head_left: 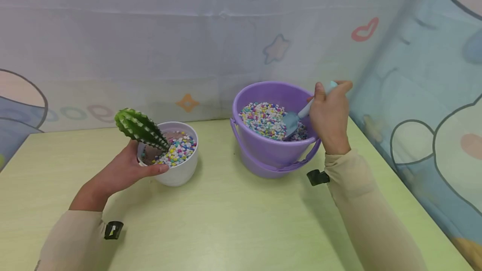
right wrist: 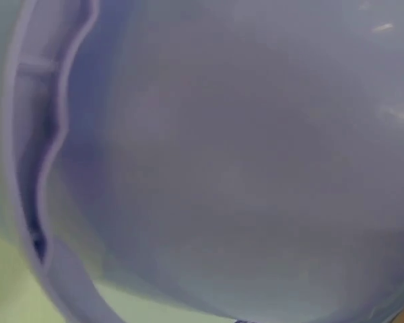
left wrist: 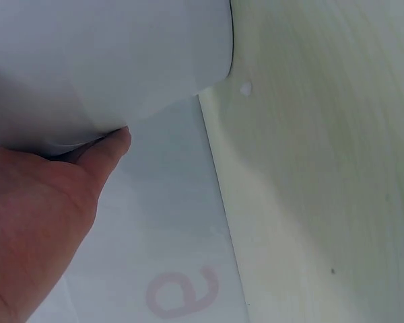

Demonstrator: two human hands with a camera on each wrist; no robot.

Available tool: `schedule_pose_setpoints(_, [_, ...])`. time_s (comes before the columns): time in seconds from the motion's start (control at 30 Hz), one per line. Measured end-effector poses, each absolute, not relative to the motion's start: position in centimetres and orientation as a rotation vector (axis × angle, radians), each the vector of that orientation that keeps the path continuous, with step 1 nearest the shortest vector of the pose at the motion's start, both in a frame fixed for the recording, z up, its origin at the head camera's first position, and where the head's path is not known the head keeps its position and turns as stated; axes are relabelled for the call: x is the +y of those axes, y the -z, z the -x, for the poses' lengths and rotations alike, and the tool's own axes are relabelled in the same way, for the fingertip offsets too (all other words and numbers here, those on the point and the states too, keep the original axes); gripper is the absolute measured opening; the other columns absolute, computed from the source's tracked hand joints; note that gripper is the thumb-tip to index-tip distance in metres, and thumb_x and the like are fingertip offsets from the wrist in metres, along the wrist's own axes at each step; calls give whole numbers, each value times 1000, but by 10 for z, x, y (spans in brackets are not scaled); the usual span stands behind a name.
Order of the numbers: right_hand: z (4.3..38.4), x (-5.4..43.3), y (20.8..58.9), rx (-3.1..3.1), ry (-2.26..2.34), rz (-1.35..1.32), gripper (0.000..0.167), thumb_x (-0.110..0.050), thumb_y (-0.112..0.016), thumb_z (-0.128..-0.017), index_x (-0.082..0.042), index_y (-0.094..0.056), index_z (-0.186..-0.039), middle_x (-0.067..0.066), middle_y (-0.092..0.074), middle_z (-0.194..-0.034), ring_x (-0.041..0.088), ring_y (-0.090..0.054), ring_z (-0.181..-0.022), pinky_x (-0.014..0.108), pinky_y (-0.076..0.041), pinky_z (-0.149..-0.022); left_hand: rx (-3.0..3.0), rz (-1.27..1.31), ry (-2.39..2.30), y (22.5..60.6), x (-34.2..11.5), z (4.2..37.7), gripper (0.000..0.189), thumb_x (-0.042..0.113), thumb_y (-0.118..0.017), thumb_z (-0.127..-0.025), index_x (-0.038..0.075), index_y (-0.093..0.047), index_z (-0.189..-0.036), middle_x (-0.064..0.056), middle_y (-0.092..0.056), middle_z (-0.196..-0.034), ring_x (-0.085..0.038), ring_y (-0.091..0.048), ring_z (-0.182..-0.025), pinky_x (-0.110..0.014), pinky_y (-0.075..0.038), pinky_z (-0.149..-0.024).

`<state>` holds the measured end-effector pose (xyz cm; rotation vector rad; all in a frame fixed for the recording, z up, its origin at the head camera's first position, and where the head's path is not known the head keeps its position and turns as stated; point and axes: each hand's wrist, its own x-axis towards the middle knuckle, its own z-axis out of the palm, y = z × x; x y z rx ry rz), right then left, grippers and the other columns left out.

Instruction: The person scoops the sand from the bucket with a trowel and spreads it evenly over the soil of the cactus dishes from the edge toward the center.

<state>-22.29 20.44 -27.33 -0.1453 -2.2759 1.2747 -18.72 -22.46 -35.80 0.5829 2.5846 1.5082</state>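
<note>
White pot [head_left: 183,175] stands upright on the pale green-yellow table [head_left: 226,225], left of the bucket [head_left: 267,158] w/ a gap btwn. L hand [head_left: 122,168] grips the pot from its left side, thumb along the near side just below the rim; L wrist cam shows that hand against the pot wall too. Cactus [head_left: 138,126], green w/ white tufts, leans well left out over the rim, its base in the pot. Multicolored pebbles [head_left: 180,149] lie mostly on the pot's right side; brown stuff shows left & at back.

R hand [head_left: 331,114] holds a light blue scoop [head_left: 290,121] by its handle, over the bucket's right rim; blade tip is down in the mixed-color pebbles inside. Bucket is purple, upright, w/ its carry handle [head_left: 304,162] hanging down in front. R wrist cam: mostly bucket wall, grip n/a there.

Behind: pale cloth [head_left: 150,45] w/ star & heart prints. Sleeves [head_left: 361,191] beige.
</note>
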Motion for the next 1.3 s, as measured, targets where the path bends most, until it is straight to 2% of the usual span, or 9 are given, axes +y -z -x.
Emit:
schedule_pose_setpoints(0.17, [223,206,275,-2249,-1339,126,42,-33,-37,-106,0,-25,-129,17,-68,-93,24,-65,-67,26,-53,-59,2570,-589,-1518,359,-224,189,85,17,-78,-86,4,-24,-150,-17,-43,-140,-30,-37,-130,-55,-26,-103])
schedule_pose_setpoints(0.23, [222,204,277,-2276,-1268,122,44,-35,-37,-105,0,-26,-130,17,-67,-92,27,-64,-66,30,-51,-59,2570,-587,-1519,360,-225,189,85,17,-78,-86,3,-24,-149,-18,-43,-140,-31,-36,-130,-57,-25,-104])
schedule_pose_setpoints(0.4, [221,200,280,-2329,-1078,97,45,-37,-35,-105,-1,-27,-131,17,-61,-80,33,-60,-59,41,-46,-57,2569,-584,-1519,360,-224,190,84,16,-78,-86,3,-24,-149,-17,-43,-140,-30,-37,-130,-56,-25,-104])
schedule_pose_setpoints(0.5, [221,200,280,-2331,-1039,84,44,-36,-35,-105,-1,-27,-130,17,-59,-75,33,-59,-56,43,-45,-55,2570,-572,-1513,359,-224,189,83,16,-78,-86,2,-25,-149,-18,-44,-139,-30,-38,-129,-55,-26,-103])
schedule_pose_setpoints(0.83, [219,199,280,-2336,-1039,116,43,-35,-37,-105,-1,-28,-130,17,-57,-78,33,-58,-62,42,-45,-57,2564,-585,-1501,358,-225,189,80,15,-77,-86,3,-27,-148,-19,-48,-136,-30,-41,-127,-55,-26,-103])
schedule_pose_setpoints(1.1, [220,196,279,-2338,-1052,131,45,-38,-34,-105,-1,-27,-130,18,-55,-78,34,-58,-63,43,-45,-59,2593,-566,-1475,355,-229,187,90,16,-78,-86,4,-18,-152,-20,-38,-143,-34,-32,-133,-59,-22,-104])
schedule_pose_setpoints(1.3, [220,196,279,-2351,-1024,139,46,-39,-34,-105,-1,-26,-131,17,-54,-77,35,-57,-62,43,-44,-58,2592,-566,-1471,355,-228,186,90,18,-78,-86,5,-18,-152,-19,-38,-143,-33,-32,-132,-58,-23,-104])
